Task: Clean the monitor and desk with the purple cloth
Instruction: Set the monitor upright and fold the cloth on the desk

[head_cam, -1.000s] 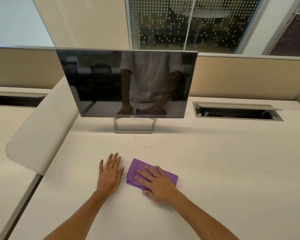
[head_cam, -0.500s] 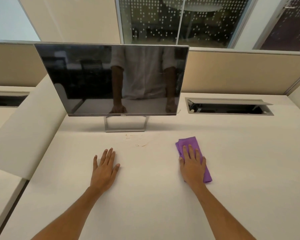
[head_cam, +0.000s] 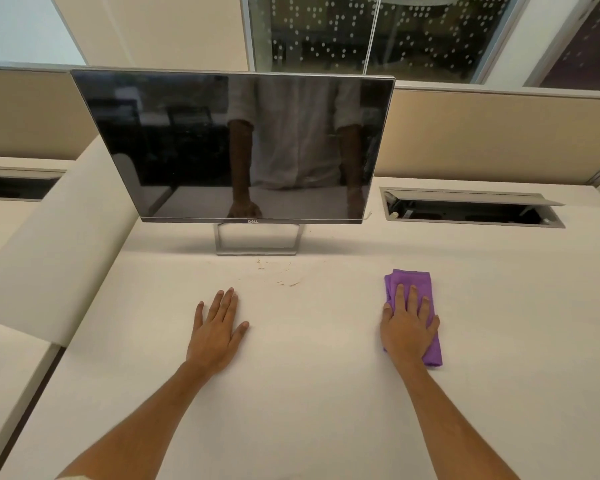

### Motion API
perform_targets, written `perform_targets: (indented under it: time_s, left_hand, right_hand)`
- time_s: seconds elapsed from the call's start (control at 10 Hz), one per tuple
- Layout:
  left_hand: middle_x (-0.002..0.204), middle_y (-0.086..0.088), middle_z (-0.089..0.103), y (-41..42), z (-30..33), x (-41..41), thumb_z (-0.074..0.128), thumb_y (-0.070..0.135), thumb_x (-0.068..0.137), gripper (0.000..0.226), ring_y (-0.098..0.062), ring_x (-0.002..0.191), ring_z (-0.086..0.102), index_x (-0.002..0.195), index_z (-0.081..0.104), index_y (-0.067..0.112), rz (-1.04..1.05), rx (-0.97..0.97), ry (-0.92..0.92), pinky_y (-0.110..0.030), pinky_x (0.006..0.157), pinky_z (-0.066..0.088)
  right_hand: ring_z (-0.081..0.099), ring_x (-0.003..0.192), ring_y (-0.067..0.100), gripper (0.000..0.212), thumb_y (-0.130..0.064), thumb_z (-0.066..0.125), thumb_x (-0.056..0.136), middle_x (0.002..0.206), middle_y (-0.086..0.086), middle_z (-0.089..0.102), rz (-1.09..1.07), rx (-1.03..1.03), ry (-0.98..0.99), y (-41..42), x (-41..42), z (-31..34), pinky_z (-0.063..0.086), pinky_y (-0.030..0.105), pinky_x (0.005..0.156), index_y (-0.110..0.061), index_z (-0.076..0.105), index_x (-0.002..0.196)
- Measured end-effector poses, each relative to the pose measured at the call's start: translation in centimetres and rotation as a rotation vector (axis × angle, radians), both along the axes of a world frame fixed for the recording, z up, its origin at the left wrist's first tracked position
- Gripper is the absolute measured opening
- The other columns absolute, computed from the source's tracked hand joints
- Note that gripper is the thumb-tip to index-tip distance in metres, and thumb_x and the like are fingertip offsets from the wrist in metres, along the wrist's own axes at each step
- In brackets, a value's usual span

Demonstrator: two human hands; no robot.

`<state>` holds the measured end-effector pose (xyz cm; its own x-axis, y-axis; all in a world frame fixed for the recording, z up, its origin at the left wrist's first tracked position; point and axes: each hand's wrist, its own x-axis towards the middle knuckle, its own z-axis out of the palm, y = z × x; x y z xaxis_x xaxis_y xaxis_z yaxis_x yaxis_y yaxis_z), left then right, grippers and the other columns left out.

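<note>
Head view shows the person standing at a pale worktop [head_cam: 326,393] with both forearms stretched forward. Right hand [head_cam: 407,329] lies flat, fingers straight, pressing on the folded purple cloth [head_cam: 418,280], which sits on the worktop to the right of the monitor [head_cam: 229,147] and in front of the open cable hatch [head_cam: 471,207], well apart from both. Left hand [head_cam: 217,332] is released, palm down, fingers straight and together, resting bare on the worktop with nothing held; it looks like a brace.

My reading is that the desk part of the job is under way and unfinished. The cloth is down and under pressure, which suits a wiping pass over the right half of the surface. A patch of small brownish marks [head_cam: 278,273] lies just in front of the monitor stand [head_cam: 257,242], between the 2 hands and a little beyond them, so that spot appears untouched or at least not cleared. The strip around the stand and the surface near the left hand also seem left to do.

On the monitor I cannot judge: the dark screen reflects the person's torso and arms strongly, and any smears or dust are not readable. Nothing shows whether it has been wiped, so it may remain as 1 whole step.
</note>
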<state>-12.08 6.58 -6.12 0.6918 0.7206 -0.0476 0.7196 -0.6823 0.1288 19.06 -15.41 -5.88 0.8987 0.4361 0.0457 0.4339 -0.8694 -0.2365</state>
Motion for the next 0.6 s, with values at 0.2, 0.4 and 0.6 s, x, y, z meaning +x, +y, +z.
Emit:
perform_targets:
  time_s: [0.2, 0.4, 0.6]
  left_hand:
    - [0.158, 0.008, -0.005, 0.1, 0.0, 0.1, -0.004, 0.062, 0.089, 0.077, -0.008, 0.145, -0.008, 0.152, 0.000, 0.016, -0.010, -0.001, 0.028, -0.037, 0.116, -0.008]
    - [0.158, 0.009, -0.009, 0.0, 0.1, 0.2, -0.009, 0.064, 0.086, 0.081, -0.007, 0.144, -0.012, 0.151, -0.004, 0.017, -0.018, -0.029, 0.049, -0.037, 0.115, -0.011]
    - [0.158, 0.010, -0.011, 0.3, 0.4, 0.4, -0.022, 0.069, 0.078, 0.091, -0.005, 0.143, -0.016, 0.151, -0.005, 0.016, -0.022, -0.067, -0.011, -0.037, 0.115, -0.013]
  right_hand:
    - [0.028, 0.142, 0.033, 0.056, -0.038, 0.042, 0.098, 0.157, 0.005, 0.029, 0.013, -0.023, -0.008, -0.1, -0.1, 0.0, 0.021, 0.056, 0.111, -0.025, 0.028, 0.151]
    - [0.021, 0.145, 0.032, 0.060, -0.043, 0.033, 0.099, 0.160, 0.005, 0.018, 0.040, -0.134, 0.018, -0.1, -0.1, 0.9, 0.018, 0.056, 0.113, -0.024, 0.015, 0.154]
    - [0.017, 0.145, 0.034, 0.072, -0.055, 0.032, 0.095, 0.161, 0.008, 0.010, 0.023, -0.140, -0.056, 0.8, -0.6, 3.1, 0.014, 0.057, 0.114, -0.018, 0.014, 0.154]
